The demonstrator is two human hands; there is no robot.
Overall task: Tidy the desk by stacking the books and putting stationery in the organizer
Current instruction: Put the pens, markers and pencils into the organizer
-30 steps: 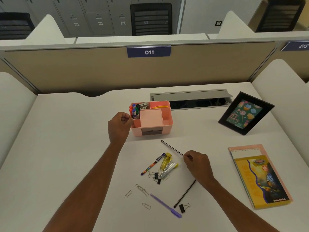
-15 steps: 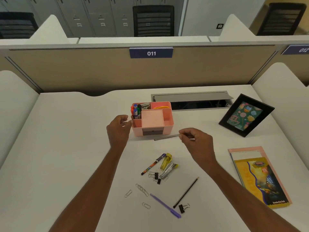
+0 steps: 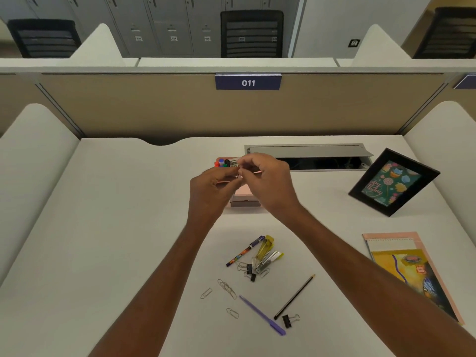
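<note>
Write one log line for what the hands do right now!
hands: left hand and right hand meet over pink organizer | held item: unclear | loose: purple pen, black pencil

organizer (image 3: 244, 202) mostly hidden; books (image 3: 417, 274) cropped

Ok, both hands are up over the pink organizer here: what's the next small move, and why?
Probably drop whatever is pinched into the organizer, near the markers: the left hand and right hand meet fingertip to fingertip right above it. The pinched item itself is too hidden to name.
</note>
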